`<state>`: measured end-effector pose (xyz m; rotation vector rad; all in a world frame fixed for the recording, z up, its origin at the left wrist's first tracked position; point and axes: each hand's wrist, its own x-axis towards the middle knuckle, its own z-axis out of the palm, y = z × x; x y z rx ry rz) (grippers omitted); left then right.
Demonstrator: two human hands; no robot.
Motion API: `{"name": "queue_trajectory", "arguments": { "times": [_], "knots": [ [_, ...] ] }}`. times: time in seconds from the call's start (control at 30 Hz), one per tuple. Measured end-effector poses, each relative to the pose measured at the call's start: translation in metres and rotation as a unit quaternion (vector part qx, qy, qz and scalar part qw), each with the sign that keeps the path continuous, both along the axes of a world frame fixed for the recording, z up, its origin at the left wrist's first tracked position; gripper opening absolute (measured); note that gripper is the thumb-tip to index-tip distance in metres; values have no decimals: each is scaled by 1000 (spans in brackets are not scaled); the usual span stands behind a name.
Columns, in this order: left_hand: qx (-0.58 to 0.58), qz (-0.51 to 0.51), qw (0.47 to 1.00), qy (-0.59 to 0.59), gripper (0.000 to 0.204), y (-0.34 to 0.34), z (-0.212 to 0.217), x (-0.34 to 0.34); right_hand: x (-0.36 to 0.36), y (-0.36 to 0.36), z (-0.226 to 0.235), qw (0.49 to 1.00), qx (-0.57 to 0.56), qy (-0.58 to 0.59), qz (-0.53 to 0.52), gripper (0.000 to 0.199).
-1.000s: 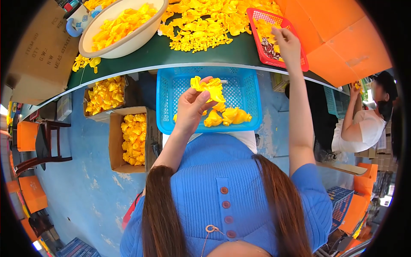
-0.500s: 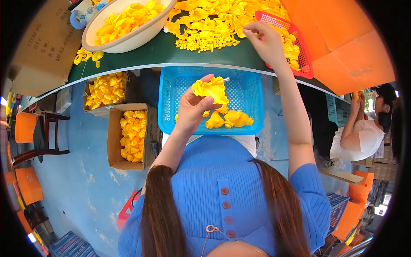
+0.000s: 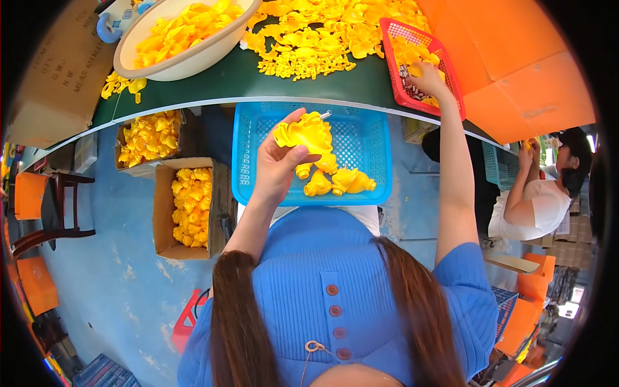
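My left hand grips a yellow ruffled plastic piece between thumb and fingers, above a blue basket in front of my lap. A short silvery pin sticks out of the piece's upper end. Inside the basket, several rounded yellow pieces lie near its front wall. My right hand reaches down into a red basket on the table's right side, its fingertips hidden among the contents. Next to that hand lie small silvery parts and yellow pieces.
Loose yellow pieces cover much of the green table, beside a cream basin of similar pieces. Two cartons of yellow parts stand on the floor at left. An orange box borders the right side. A co-worker sits at far right.
My right hand has moved right and down from above the loose yellow pieces into the red basket. My left hand keeps its hold on the yellow piece, with little movement.
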<state>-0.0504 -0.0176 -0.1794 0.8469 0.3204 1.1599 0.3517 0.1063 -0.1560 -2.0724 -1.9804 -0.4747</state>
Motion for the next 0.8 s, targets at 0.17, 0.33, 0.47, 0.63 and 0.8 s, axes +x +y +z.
{"name": "queue_trajectory", "arguments": {
  "times": [0.17, 0.33, 0.47, 0.63, 0.8],
  "knots": [
    [-24, -10, 1000, -9, 58, -3, -2, 5, 17, 1, -7, 988, -98, 116, -39, 21],
    [-8, 2, 1000, 7, 56, -4, 2, 4, 11, -3, 6, 985, 9, 165, -48, 20],
    [-8, 3, 1000, 8, 56, -4, 3, 4, 13, -3, 11, 980, 58, 184, -52, 23],
    [-15, -3, 1000, 8, 53, -5, 1, 6, -6, -21, 34, 788, 95, 606, 53, 14],
    [-20, -24, 999, 12, 51, -5, -2, 8, -88, -59, 42, 648, 29, 741, 173, 9]
  ]
}}
